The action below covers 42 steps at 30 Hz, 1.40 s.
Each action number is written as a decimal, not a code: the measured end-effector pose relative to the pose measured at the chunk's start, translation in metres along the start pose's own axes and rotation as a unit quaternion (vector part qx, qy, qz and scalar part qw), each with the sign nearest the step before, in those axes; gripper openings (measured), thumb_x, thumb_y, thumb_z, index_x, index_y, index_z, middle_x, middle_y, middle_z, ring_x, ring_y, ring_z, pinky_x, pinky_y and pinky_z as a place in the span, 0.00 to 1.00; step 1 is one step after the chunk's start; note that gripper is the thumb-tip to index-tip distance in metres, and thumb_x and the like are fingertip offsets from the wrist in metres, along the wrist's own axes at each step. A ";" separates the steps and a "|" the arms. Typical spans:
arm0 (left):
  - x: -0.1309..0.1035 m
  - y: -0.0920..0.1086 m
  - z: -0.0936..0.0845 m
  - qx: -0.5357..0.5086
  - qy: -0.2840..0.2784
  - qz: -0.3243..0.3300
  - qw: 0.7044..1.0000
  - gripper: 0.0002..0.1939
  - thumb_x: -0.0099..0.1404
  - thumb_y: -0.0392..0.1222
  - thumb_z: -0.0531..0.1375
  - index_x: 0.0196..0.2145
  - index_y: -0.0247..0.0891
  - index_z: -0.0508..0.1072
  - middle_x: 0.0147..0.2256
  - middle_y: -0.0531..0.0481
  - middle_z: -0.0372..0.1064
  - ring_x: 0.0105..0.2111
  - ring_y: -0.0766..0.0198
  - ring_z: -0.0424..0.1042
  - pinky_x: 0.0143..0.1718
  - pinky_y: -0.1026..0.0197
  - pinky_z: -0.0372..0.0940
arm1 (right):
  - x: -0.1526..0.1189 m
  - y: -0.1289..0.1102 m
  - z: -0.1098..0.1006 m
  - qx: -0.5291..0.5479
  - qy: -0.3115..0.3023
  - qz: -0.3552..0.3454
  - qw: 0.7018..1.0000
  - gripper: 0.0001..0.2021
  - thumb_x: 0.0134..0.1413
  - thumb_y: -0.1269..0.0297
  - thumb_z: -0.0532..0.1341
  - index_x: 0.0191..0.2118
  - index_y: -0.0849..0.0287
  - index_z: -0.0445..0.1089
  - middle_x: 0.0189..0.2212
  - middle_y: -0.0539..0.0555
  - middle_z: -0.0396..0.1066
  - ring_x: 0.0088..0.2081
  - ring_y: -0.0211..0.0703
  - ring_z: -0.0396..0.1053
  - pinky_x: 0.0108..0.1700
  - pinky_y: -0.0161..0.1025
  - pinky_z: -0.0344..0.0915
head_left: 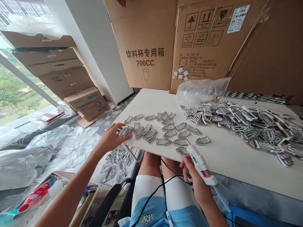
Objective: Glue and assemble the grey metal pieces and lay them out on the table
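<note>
While we are holding the white glue gun (199, 160) in our right hand (191, 170), with the fingers curling around its handle, its nozzle is pointing away from us, just beside the small grey frames (163, 142), which are lying in loose groups near the front edge of the white table (148, 101). The thumb and fingers of our left hand (113, 136) are standing apart at the left end of these frames, and we cannot tell whether they are touching. Farther right, a big pile (251, 126) of similar pieces is lying beside a clear plastic bag (201, 90).
</note>
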<state>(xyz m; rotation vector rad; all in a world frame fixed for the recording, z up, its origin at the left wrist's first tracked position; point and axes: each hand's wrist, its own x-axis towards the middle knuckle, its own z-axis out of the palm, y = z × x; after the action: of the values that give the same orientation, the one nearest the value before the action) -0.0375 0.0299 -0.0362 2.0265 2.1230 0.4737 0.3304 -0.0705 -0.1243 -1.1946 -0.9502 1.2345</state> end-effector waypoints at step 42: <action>-0.056 -0.125 0.036 0.061 0.170 -0.187 0.966 0.13 0.75 0.50 0.48 0.47 0.42 0.66 0.42 0.40 0.73 0.40 0.48 0.74 0.43 0.52 0.65 | -0.003 0.002 -0.002 0.001 0.013 -0.024 1.000 0.13 0.66 0.50 0.67 0.45 0.54 0.72 0.30 0.47 0.72 0.17 0.31 0.60 0.26 0.37 0.61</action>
<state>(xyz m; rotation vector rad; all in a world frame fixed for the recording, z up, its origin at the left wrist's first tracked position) -0.1393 -0.0250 -0.1174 1.6273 2.7218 0.6804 0.3312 -0.0741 -0.1260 -1.1776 -0.9529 1.1797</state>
